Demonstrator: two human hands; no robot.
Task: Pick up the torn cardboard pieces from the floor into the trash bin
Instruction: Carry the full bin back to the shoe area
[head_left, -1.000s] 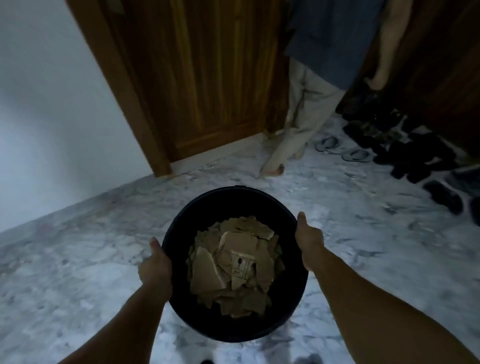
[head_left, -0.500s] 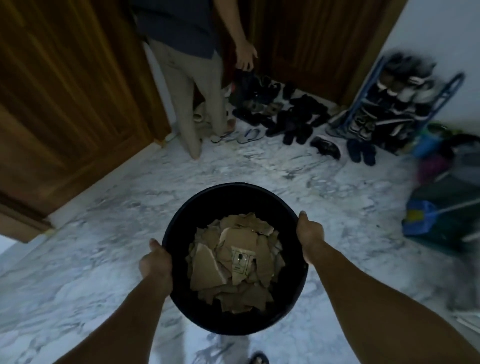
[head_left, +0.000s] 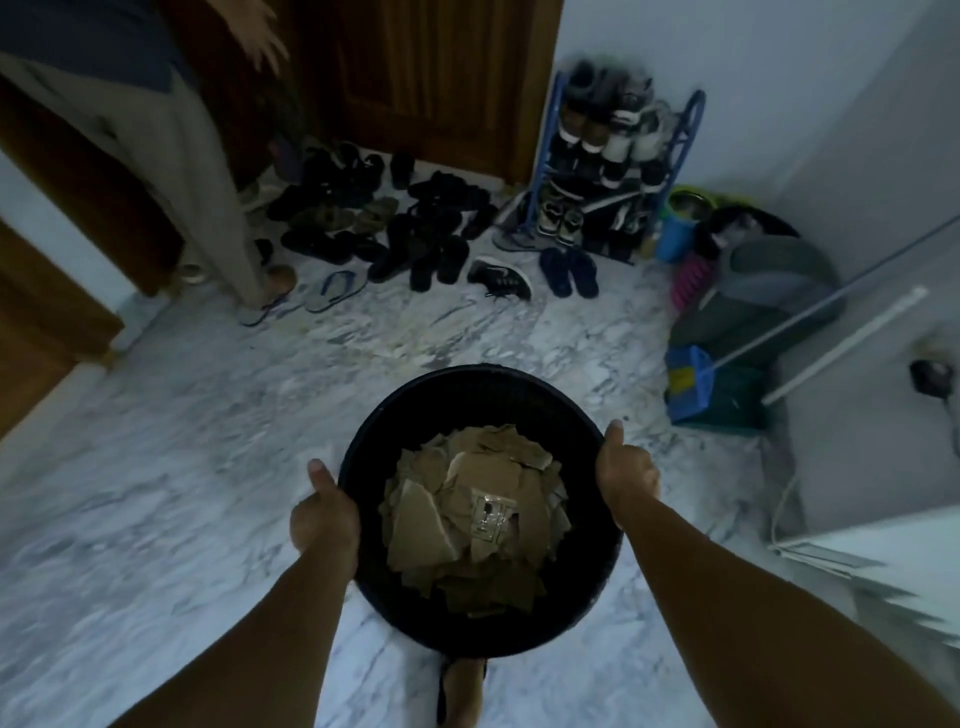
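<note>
Two hands carry the black trash bin (head_left: 363, 587) above the marble floor (head_left: 156, 519). The left hand (head_left: 324, 514) clamps the rim at nine o'clock, thumb up along the edge, fingers wrapped under the outside wall. The right hand (head_left: 628, 475) grips the rim at three o'clock the same way. Inside the bin lie the torn cardboard pieces (head_left: 475, 525), heaped across its bottom. A sandalled foot (head_left: 462, 691) shows at six o'clock under the bin. Farther off, at one o'clock, a blue shoe rack (head_left: 618, 156) stands against the wall, loose shoes (head_left: 415, 234) scattered at twelve. Another person's trouser leg (head_left: 176, 171) stands at ten o'clock.
</note>
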